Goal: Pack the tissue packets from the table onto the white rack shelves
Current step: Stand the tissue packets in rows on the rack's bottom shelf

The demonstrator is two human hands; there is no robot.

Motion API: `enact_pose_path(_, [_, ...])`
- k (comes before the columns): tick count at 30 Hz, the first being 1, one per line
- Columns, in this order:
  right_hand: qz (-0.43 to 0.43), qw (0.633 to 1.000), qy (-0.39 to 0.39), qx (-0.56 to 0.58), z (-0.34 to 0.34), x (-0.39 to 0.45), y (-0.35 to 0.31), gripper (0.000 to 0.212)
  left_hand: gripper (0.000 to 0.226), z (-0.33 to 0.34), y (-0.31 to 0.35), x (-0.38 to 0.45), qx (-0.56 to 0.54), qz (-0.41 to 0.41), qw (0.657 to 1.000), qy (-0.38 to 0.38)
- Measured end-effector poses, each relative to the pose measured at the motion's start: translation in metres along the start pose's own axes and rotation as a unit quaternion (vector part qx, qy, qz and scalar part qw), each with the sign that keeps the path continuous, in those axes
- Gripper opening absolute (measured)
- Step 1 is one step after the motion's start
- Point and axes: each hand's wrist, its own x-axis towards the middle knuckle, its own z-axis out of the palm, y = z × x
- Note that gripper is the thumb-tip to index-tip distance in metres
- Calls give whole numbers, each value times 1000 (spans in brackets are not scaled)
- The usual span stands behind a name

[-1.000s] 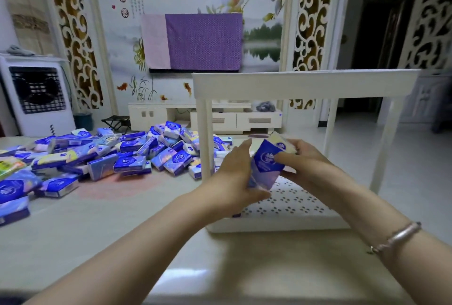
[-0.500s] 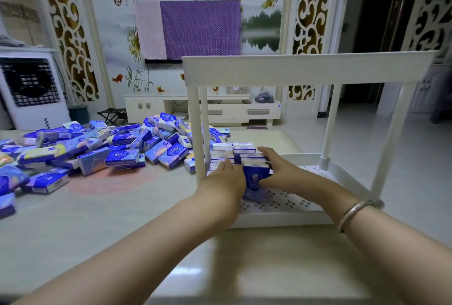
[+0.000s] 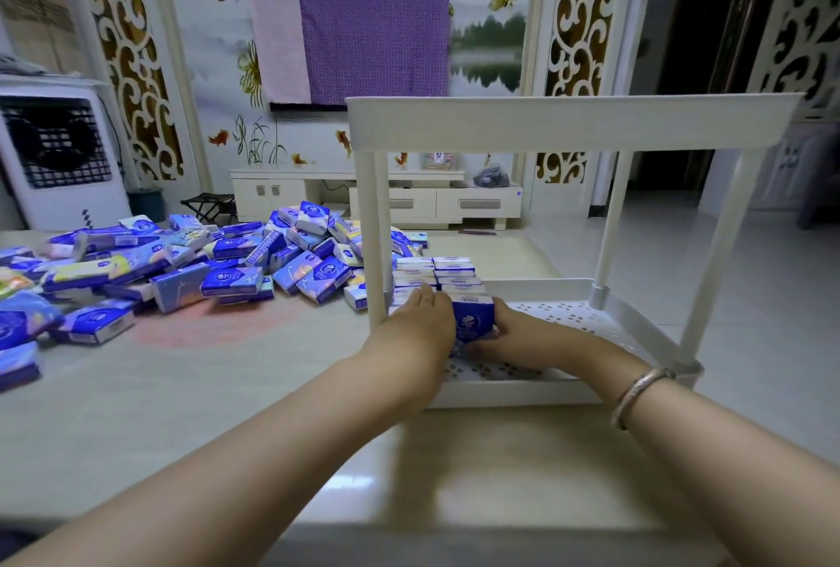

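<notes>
A white two-tier rack (image 3: 568,121) stands on the table, its perforated lower shelf (image 3: 572,316) in front of me. Two rows of upright tissue packets (image 3: 447,275) fill the shelf's back left part. At the front of those rows a blue packet (image 3: 472,316) stands upright on the shelf, pressed between my left hand (image 3: 422,323) and my right hand (image 3: 513,334). A large loose pile of blue and white tissue packets (image 3: 218,266) lies on the table to the left of the rack.
The rack's front left post (image 3: 367,239) rises just beside my left wrist. The upper shelf overhangs my hands. A bracelet (image 3: 636,391) circles my right wrist. Beyond the table are a white air cooler (image 3: 59,157) and a TV cabinet (image 3: 409,198).
Both hands have brought the blue packet down from mid-air onto the lower shelf and pushed it back against the rows of standing packets. The view has tilted down slightly.
</notes>
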Motion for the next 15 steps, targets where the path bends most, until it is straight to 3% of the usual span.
enact_pose_path(4, [85, 992, 16, -93, -13, -15, -1, 71, 80, 0, -2, -8, -10, 30, 999, 14])
enact_pose_path(6, [86, 987, 55, -127, -18, -23, -4, 73, 81, 0, -4, -16, -30, 47, 998, 30])
enact_pose_path(8, [52, 985, 114, -115, -18, -33, -10, 68, 80, -2, -6, -27, -52, 59, 995, 64])
enact_pose_path(11, [-38, 973, 213, -81, -14, -52, -21, 40, 64, -4, -18, -47, -87, 60, 979, 177])
enact_pose_path(15, [-139, 960, 242, -28, 6, -74, -59, 28, 41, 4, -52, -60, -118, 75, 940, 310])
